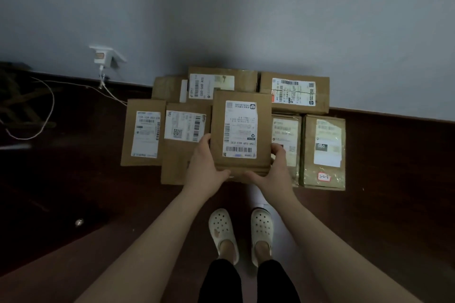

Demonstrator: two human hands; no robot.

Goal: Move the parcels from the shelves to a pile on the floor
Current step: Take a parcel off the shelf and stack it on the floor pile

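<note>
A brown cardboard parcel (242,110) with a white shipping label is held over the pile, near the middle of the view. My left hand (205,160) grips its lower left edge and my right hand (278,167) grips its lower right corner. Below and around it, several labelled brown parcels lie on the dark floor against the wall: one at the far left (142,130), one beside it (184,130), two at the back (221,81) (295,92), and two at the right (286,138) (323,150). No shelves are in view.
A grey wall (246,19) stands right behind the pile. A white wall socket with a plug (104,56) sits at the left, with thin cables (49,106) trailing across the dark floor. My feet in pale clogs (242,233) stand just in front of the pile.
</note>
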